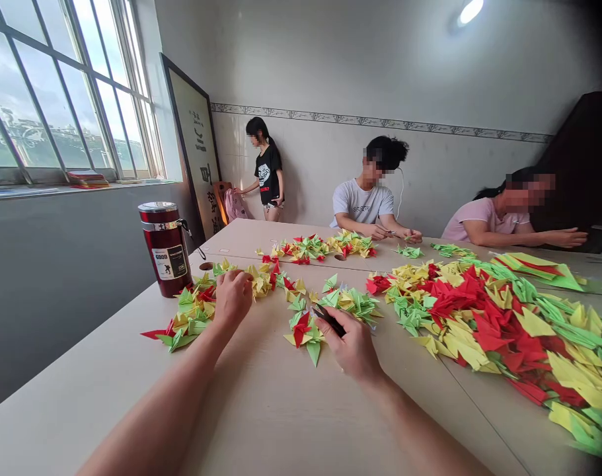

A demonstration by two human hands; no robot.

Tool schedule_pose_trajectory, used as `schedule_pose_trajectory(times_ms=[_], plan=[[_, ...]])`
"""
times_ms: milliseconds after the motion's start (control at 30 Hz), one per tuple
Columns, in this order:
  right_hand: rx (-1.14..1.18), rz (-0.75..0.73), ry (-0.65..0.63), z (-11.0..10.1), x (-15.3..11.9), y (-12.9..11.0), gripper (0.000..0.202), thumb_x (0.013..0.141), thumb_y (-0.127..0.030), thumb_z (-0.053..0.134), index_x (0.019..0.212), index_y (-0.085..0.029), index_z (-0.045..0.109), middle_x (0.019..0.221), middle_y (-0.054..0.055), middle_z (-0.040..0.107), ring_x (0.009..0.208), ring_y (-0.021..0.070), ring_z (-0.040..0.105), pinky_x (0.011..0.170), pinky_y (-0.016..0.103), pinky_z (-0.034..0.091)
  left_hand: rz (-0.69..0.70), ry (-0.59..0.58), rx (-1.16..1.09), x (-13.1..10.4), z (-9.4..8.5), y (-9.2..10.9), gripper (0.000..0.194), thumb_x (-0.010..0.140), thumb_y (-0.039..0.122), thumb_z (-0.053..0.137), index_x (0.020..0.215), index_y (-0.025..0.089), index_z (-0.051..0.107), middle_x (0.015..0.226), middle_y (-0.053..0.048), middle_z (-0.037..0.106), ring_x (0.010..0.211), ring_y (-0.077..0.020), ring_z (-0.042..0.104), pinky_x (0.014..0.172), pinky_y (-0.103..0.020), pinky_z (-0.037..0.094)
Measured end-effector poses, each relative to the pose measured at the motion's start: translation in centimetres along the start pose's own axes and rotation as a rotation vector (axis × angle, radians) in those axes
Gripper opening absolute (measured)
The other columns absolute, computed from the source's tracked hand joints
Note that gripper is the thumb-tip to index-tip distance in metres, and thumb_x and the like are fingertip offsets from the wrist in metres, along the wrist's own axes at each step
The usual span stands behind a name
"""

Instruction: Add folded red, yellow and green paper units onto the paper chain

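Observation:
My left hand (234, 296) is above a row of folded paper cranes (189, 324) in red, yellow and green. Its fingers are pinched together, and whatever lies between them is hidden. In my right hand (353, 344) a slim black tool (329, 318) is gripped, its tip pointing up and left; its exact kind does not show. Just beyond that hand lies a smaller cluster of paper cranes (355, 303), with a red crane (301, 328) at its left side.
A large heap of paper cranes (493, 317) spreads over the table's right side. At the left stands a dark red vacuum flask (166, 254). Two people sit across the table (271, 410), one handling small paper pieces; another person stands by the wall. Paper sheets (543, 270) lie far right.

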State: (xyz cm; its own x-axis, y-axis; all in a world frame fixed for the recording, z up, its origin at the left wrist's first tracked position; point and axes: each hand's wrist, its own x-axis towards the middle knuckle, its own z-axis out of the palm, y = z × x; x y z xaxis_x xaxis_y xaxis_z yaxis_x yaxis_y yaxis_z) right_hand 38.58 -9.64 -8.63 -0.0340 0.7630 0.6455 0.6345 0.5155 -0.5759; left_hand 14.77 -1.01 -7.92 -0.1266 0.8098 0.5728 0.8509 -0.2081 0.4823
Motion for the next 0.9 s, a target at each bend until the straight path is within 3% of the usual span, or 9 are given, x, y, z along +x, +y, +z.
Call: schedule_pose_trajectory(times_ms=[133, 200, 267, 400, 500, 600, 733, 900], plan=[[-0.002, -0.020, 0.031, 0.0, 0.0, -0.2, 0.025, 0.084, -0.035, 0.052, 0.093, -0.017, 0.066, 0.084, 0.007, 0.070, 0.076, 0.0184, 0.064, 0.067, 0.027, 0.051, -0.023, -0.022, -0.338, -1.2, 0.3, 2.9, 0.021, 0.083, 0.033, 0.046, 0.090, 0.018, 0.059, 0.084, -0.005, 0.064, 0.078, -0.0167, 0.058, 0.069, -0.027, 0.043], [0.000, -0.030, 0.040, -0.1, 0.0, -0.5, 0.025, 0.085, -0.034, 0.051, 0.094, -0.016, 0.066, 0.086, 0.008, 0.070, 0.078, 0.0192, 0.065, 0.068, 0.028, 0.051, -0.191, -0.168, -0.857, -2.2, 0.3, 4.7, 0.024, 0.075, 0.039, 0.059, 0.086, 0.017, 0.059, 0.075, -0.003, 0.062, 0.069, -0.0139, 0.057, 0.058, -0.023, 0.040], [0.014, -0.048, 0.034, -0.2, 0.0, -0.9, 0.024, 0.085, -0.033, 0.051, 0.094, -0.017, 0.066, 0.088, 0.008, 0.070, 0.080, 0.0195, 0.065, 0.069, 0.029, 0.052, -0.368, -0.292, -1.198, -3.2, 0.1, 6.4, 0.028, 0.067, 0.038, 0.069, 0.083, 0.017, 0.058, 0.071, 0.000, 0.060, 0.064, -0.0103, 0.056, 0.054, -0.020, 0.037], [0.032, -0.070, 0.002, -0.3, -0.1, -1.4, 0.023, 0.087, -0.032, 0.050, 0.096, -0.018, 0.066, 0.090, 0.008, 0.070, 0.082, 0.0195, 0.065, 0.072, 0.029, 0.052, -0.578, -0.472, -1.566, -4.1, -0.5, 8.2, 0.030, 0.059, 0.028, 0.077, 0.079, 0.017, 0.057, 0.069, 0.003, 0.059, 0.062, -0.0066, 0.057, 0.054, -0.017, 0.038], [0.023, -0.084, 0.023, -0.5, -0.1, -1.4, 0.023, 0.086, -0.032, 0.051, 0.095, -0.017, 0.065, 0.087, 0.008, 0.069, 0.080, 0.0190, 0.065, 0.071, 0.028, 0.052, -0.627, -0.542, -1.617, -4.2, -0.7, 8.3, 0.030, 0.058, 0.022, 0.078, 0.078, 0.017, 0.056, 0.068, 0.003, 0.059, 0.062, -0.0076, 0.059, 0.056, -0.018, 0.040], [0.020, -0.133, 0.071, -0.7, 0.0, -1.5, 0.021, 0.086, -0.030, 0.052, 0.097, -0.018, 0.064, 0.086, 0.007, 0.068, 0.078, 0.0179, 0.064, 0.071, 0.027, 0.051, -0.631, -0.502, -1.538, -4.4, -0.6, 8.2, 0.030, 0.058, 0.021, 0.078, 0.077, 0.017, 0.056, 0.068, 0.003, 0.060, 0.064, -0.0078, 0.059, 0.057, -0.018, 0.039], [-0.018, -0.157, 0.047, -0.8, -0.1, -1.7, 0.019, 0.087, -0.030, 0.050, 0.095, -0.019, 0.064, 0.080, 0.005, 0.067, 0.073, 0.0165, 0.062, 0.067, 0.026, 0.050, -0.550, -0.471, -1.472, -4.7, -0.1, 8.2, 0.028, 0.059, 0.021, 0.077, 0.076, 0.017, 0.056, 0.067, 0.003, 0.060, 0.064, -0.0066, 0.056, 0.058, -0.018, 0.038], [-0.074, -0.111, 0.020, -0.5, -0.1, -1.4, 0.021, 0.087, -0.031, 0.049, 0.091, -0.018, 0.065, 0.082, 0.007, 0.068, 0.074, 0.0179, 0.063, 0.066, 0.027, 0.049, -0.451, -0.539, -1.510, -5.3, 0.0, 8.7, 0.027, 0.059, 0.021, 0.077, 0.073, 0.016, 0.056, 0.066, 0.003, 0.059, 0.058, -0.0069, 0.053, 0.056, -0.020, 0.039]])
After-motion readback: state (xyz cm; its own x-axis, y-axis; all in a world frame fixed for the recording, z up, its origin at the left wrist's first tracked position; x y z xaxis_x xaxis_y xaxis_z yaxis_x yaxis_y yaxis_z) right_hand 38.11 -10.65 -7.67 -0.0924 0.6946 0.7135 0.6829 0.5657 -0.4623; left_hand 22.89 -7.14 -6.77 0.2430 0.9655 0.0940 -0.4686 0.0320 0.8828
